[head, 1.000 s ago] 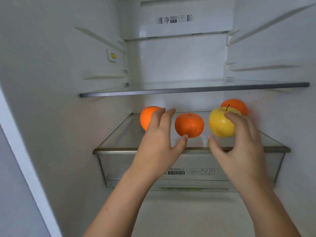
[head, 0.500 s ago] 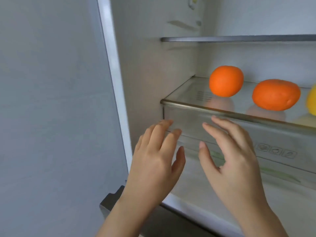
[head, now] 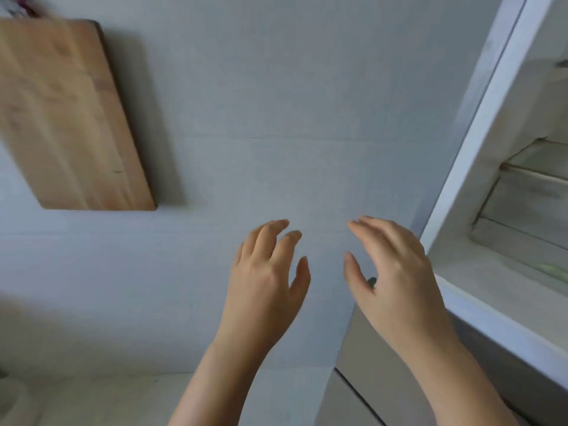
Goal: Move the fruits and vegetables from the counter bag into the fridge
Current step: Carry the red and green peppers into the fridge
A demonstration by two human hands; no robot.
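Pale counter [head: 92, 401] runs along the bottom edge, nearest. Above it the left hand [head: 264, 284] and right hand [head: 396, 281] hover side by side, a gap between them, fingers relaxed and loosely spread, holding nothing. Neither bag nor fruit is in view. The open fridge [head: 479, 149] edge stands just right of the right hand, so a hasty swing back could knock a wrist or a carried fruit against it. Farther off, a wooden cutting board [head: 70, 118] sits against the grey wall [head: 276, 87], well apart from both hands.
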